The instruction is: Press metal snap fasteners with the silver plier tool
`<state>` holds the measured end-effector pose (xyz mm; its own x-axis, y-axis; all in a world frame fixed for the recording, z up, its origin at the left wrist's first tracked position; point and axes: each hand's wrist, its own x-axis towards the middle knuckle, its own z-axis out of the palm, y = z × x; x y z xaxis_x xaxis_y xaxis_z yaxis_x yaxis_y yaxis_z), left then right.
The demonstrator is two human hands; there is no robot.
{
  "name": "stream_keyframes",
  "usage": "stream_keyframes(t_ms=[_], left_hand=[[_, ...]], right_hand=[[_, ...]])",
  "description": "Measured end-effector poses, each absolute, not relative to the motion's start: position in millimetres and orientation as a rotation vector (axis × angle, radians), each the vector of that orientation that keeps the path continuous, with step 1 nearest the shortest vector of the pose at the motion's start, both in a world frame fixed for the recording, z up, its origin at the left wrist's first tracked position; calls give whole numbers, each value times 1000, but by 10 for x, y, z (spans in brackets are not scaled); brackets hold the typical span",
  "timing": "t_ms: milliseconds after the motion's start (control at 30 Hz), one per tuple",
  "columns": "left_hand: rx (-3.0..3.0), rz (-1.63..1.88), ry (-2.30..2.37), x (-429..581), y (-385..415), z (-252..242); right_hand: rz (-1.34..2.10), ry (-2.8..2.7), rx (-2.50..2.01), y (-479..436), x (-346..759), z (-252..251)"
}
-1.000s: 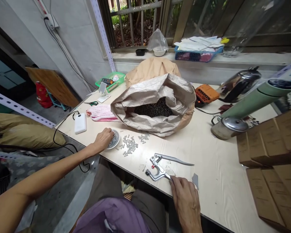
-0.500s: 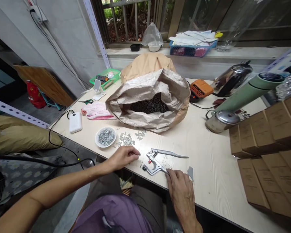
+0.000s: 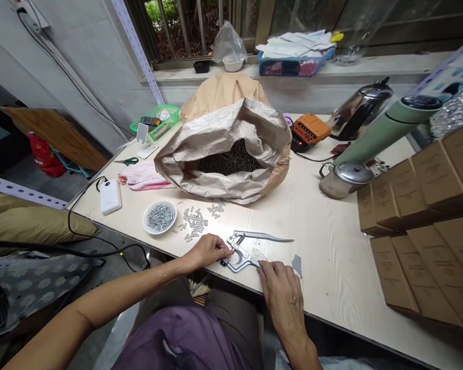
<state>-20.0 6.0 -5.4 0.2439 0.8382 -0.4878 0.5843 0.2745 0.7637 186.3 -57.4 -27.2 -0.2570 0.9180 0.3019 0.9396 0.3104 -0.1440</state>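
Note:
Grey metal hand-press pliers (image 3: 263,236) lie on the table with their handles spread and a red-tipped jaw at the left. My right hand (image 3: 282,288) is closed around the end of the lower handle. At the jaw, my left hand (image 3: 210,251) pinches thumb and forefinger together; whatever is between them is too small to make out. Small silvery metal pieces (image 3: 195,222) lie loose on the tabletop beyond my left hand. A white bowl (image 3: 172,223) to their left holds many more of them.
A large open sack (image 3: 170,163) of dark small parts stands behind. At the right are stacked cardboard boxes (image 3: 403,267), a lidded metal mug (image 3: 334,186) and a green flask (image 3: 386,131). A white power bank (image 3: 110,197) sits at the left. A grey scrap (image 3: 297,264) lies near my right hand.
My left hand has moved right, from beside the pliers to their jaw. My right hand keeps its hold on the lower handle. The camera view has shifted slightly.

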Motion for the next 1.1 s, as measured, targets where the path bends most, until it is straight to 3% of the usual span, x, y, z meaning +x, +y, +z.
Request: stream_keyframes(t_ms=[1100], left_hand=[[1892,-228,1239,-137,352,106]], right_hand=[[-110,-2238,-1694,-596,1825,-270]])
